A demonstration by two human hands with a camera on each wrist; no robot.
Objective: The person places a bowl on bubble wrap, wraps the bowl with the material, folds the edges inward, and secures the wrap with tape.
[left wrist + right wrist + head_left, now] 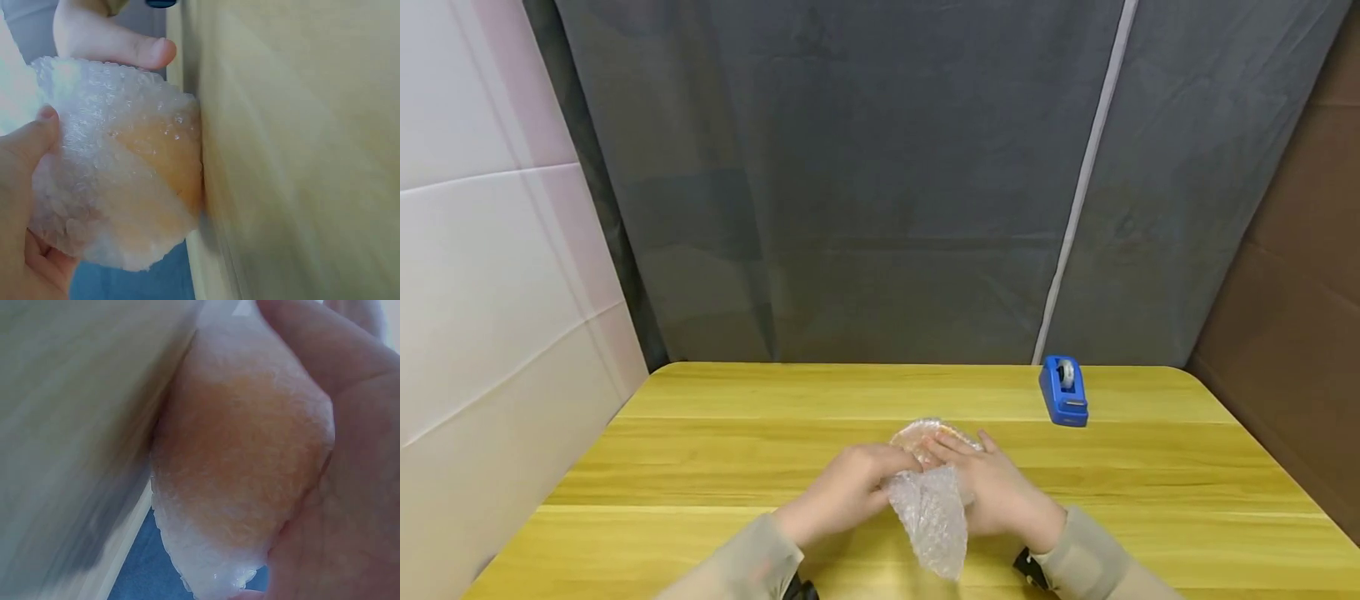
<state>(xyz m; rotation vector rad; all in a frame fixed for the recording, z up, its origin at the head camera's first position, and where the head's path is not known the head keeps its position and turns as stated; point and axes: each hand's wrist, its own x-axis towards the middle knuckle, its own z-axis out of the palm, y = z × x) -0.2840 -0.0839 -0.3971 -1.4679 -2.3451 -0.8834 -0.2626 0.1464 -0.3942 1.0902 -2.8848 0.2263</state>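
Bubble wrap [934,521] encloses a round, orange-tinted thing [159,165] whose kind I cannot tell through the layers. The bundle stands low over the table near the front, its lower edge right at the wood in the left wrist view. My left hand [853,487] holds its left side, thumb on the near face and fingers behind. My right hand [992,492] lies along the other side with fingers stretched across the top, the palm against the wrap in the right wrist view. A loose flap of wrap hangs toward me between the two hands.
A blue tape dispenser [1064,392] with a roll in it stands at the back right of the wooden table [737,425]. Behind the table hangs a dark grey curtain [880,183]. A white panel [497,233] rises at left, a brown one [1292,333] at right.
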